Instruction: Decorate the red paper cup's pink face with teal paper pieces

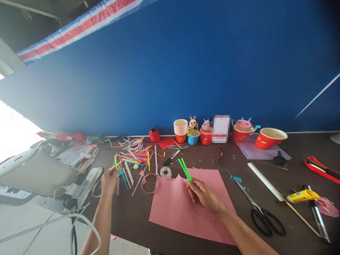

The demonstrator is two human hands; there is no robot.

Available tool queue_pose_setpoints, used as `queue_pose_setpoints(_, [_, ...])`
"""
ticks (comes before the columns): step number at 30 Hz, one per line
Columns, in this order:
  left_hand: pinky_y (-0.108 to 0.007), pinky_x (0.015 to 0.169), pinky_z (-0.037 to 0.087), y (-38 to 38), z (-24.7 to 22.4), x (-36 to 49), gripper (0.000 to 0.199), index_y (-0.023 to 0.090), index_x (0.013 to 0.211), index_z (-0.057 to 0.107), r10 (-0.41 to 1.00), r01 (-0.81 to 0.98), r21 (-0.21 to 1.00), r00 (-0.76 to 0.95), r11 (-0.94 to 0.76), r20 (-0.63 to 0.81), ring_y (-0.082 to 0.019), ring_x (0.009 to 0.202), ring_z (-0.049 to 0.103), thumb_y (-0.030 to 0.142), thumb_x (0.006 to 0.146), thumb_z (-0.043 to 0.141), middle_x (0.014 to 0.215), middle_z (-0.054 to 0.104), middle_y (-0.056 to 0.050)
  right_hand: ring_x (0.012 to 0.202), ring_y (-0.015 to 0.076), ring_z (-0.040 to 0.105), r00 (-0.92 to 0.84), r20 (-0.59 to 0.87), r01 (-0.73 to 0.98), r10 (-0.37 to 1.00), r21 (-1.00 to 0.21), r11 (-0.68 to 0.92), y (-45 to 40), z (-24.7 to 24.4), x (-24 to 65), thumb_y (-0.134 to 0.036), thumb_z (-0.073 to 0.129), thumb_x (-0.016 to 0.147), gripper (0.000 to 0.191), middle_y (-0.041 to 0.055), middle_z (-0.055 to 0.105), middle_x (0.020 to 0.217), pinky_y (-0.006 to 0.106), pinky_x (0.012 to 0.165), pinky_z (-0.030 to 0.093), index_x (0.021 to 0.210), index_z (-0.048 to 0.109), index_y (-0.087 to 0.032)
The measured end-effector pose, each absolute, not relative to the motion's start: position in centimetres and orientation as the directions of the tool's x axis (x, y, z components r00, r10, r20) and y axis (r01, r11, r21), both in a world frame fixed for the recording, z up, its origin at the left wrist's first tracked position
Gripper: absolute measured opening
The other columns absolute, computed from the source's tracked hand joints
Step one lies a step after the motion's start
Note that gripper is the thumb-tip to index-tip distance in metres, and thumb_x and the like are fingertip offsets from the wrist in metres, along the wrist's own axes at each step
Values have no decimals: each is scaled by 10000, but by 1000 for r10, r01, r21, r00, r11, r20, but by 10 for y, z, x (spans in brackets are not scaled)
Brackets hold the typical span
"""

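Note:
My right hand (200, 193) is closed around bright green straws (185, 170), which stick up past the fingers, over a pink sheet of paper (175, 205) with a scalloped top edge. At the left edge of a pile of coloured straws (135, 156), my left hand (109, 180) has its fingers drawn together in a pinch. A yellow straw (115, 161) shows by those fingertips; whether it is gripped cannot be made out. Just above the pink paper lie a white tape roll (165, 172) and a black marker (171, 158).
Scissors (261, 214), a red utility knife (322, 170) and a yellow glue tube (302, 196) lie to the right. Along the blue wall stand stacked paper cups (180, 129), decorated cups and a large red paper bowl (270, 138). A power strip (86, 184) with cables is at left.

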State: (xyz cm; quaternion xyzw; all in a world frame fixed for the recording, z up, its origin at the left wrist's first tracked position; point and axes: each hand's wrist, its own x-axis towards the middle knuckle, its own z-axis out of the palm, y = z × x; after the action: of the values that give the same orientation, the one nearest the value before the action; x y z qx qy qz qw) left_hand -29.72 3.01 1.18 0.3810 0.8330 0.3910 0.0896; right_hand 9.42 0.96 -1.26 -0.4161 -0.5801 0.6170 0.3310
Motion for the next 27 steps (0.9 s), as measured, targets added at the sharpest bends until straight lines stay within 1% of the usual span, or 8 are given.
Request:
queue_pose_setpoints(5, [-346, 692, 412, 38, 15, -303, 361, 130, 894, 592, 722, 678, 553, -667, 483, 186, -278, 830, 574, 372, 625, 589, 823, 630, -102, 457, 88, 435, -430, -118, 67, 895, -993, -99, 9, -14, 94, -458, 336, 870, 319, -48, 437, 541, 209, 454, 339, 732, 404, -178])
queue_pose_setpoints(8, [-339, 736, 409, 37, 13, -289, 399, 127, 1036, 530, 767, 789, 354, -596, 502, 240, -271, 946, 541, 363, 715, 513, 971, 600, -131, 451, 84, 433, -435, -117, 72, 893, -993, -95, 9, -14, 94, -454, 334, 872, 318, -48, 443, 538, 206, 449, 329, 732, 406, -178])
queue_pose_setpoints(10, [-333, 737, 410, 36, 11, -277, 339, 151, 996, 560, 828, 836, 236, -536, 495, 164, -261, 937, 552, 373, 772, 436, 956, 611, -125, 447, 81, 432, -435, -128, 75, 891, -992, -105, 9, -14, 95, -452, 339, 870, 315, -47, 449, 540, 202, 442, 320, 729, 405, -178])
queue_pose_setpoints(12, [-352, 717, 413, 37, 8, -267, 314, 175, 882, 615, 857, 849, 205, -510, 487, 73, -282, 888, 572, 409, 761, 444, 879, 633, -120, 449, 81, 434, -433, -131, 73, 892, -991, -111, 10, -13, 94, -452, 343, 867, 313, -46, 451, 541, 201, 442, 320, 726, 405, -179])
queue_pose_setpoints(16, [-396, 692, 409, 46, 6, -257, 322, 191, 780, 652, 857, 837, 215, -516, 504, 1, -326, 855, 581, 464, 695, 503, 870, 642, -141, 454, 87, 449, -428, -131, 76, 894, -991, -109, 9, -9, 94, -459, 360, 854, 318, -45, 453, 536, 206, 452, 334, 709, 399, -179])
queue_pose_setpoints(21, [-353, 632, 406, 56, 9, -262, 270, 168, 670, 638, 843, 799, 302, -538, 519, -27, -312, 796, 591, 424, 634, 559, 755, 643, -134, 440, 89, 447, -420, -119, 78, 900, -992, -95, 9, -11, 94, -473, 361, 849, 328, -46, 458, 518, 209, 443, 330, 713, 414, -179])
queue_pose_setpoints(25, [-276, 518, 374, 52, 21, -263, 304, 145, 624, 598, 845, 754, 448, -535, 480, -3, -235, 632, 578, 442, 648, 535, 571, 579, -69, 411, 81, 429, -407, -115, 24, 906, -993, -115, 11, -21, 93, -493, 360, 844, 345, -52, 456, 493, 199, 422, 321, 733, 429, -174])
queue_pose_setpoints(27, [-237, 455, 343, 46, 29, -251, 361, 140, 716, 600, 859, 713, 557, -511, 426, -3, -167, 517, 531, 480, 687, 480, 513, 528, -15, 390, 77, 432, -394, -123, -33, 911, -988, -148, 13, -25, 93, -515, 376, 827, 359, -55, 455, 483, 195, 405, 322, 726, 419, -173])
